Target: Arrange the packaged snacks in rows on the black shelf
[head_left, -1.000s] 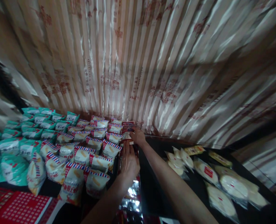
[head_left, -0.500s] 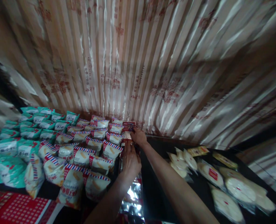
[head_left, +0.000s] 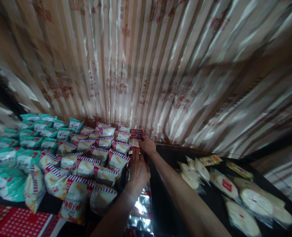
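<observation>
Where left hand (head_left: pixel 139 168), right hand (head_left: pixel 148 145) partly hide red packet (head_left: pixel 135 134), either grip unclear

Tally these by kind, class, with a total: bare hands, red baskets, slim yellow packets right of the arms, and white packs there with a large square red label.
Hands, left hand and right hand: 2
Red basket: 1
Yellow packets: 2
Red-labelled white pack: 1
Total: 6
</observation>
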The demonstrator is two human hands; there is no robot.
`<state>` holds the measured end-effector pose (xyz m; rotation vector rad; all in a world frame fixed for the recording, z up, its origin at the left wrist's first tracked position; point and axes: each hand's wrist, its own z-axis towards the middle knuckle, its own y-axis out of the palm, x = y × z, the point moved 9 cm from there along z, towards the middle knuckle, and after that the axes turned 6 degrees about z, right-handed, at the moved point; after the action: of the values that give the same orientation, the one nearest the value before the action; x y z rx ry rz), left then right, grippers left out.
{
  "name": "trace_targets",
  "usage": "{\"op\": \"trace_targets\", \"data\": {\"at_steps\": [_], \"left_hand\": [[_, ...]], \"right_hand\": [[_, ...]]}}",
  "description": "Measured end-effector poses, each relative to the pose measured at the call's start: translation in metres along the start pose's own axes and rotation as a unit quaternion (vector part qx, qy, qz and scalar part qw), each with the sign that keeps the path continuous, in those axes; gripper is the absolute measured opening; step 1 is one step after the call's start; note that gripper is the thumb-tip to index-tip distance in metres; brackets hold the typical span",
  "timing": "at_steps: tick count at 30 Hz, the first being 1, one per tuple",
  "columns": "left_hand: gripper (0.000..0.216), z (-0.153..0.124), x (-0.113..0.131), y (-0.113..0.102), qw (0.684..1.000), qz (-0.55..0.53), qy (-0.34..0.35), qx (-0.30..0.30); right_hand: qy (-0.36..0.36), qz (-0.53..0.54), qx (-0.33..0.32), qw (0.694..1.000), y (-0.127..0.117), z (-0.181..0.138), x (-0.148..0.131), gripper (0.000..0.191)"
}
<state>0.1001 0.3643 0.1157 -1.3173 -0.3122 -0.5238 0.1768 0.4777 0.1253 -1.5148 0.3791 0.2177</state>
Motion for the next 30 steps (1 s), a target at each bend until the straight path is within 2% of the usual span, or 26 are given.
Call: {"op": "trace_targets", "data": {"at_steps": [6,10,12,15,18,21,24,27,30], "left_hand": [[0.037,-0.003,0.010,-0.013,1.000,-0.004,0.020,0.013],[0.033,-0.013,0.021,-0.021,0.999,-0.007,0.034,0.011],[0.037,-0.021,0.028,-0.024,0.999,-0.014,0.043,0.008],[0.039,-0.039,0.041,-0.028,0.997,-0.042,0.065,-0.002],[0.036,-0.070,0.056,-0.027,0.991,-0.088,0.094,-0.037],[0.035,-0.112,0.068,-0.021,0.980,-0.132,0.121,-0.082],[0.030,-0.162,0.075,-0.011,0.963,-0.168,0.173,-0.118],[0.027,-0.209,0.067,0.005,0.952,-0.155,0.204,-0.170],[0.026,-0.247,0.049,0.025,0.933,-0.132,0.224,-0.250]], "right_hand": [[-0.030,0.035,0.038,0.998,-0.013,-0.005,-0.005,0.032],[-0.059,0.070,0.067,0.993,-0.026,-0.026,-0.004,0.031],[-0.075,0.124,0.108,0.984,-0.037,-0.046,0.002,0.031],[-0.081,0.250,0.183,0.947,-0.053,-0.089,0.024,0.035],[-0.022,0.358,0.220,0.907,-0.056,-0.139,0.058,0.041],[0.015,0.426,0.249,0.870,-0.052,-0.195,0.085,0.041],[0.067,0.457,0.274,0.844,-0.036,-0.253,0.107,0.040],[0.106,0.456,0.257,0.846,-0.008,-0.304,0.119,0.038],[0.109,0.452,0.176,0.868,0.031,-0.337,0.115,0.034]]}}
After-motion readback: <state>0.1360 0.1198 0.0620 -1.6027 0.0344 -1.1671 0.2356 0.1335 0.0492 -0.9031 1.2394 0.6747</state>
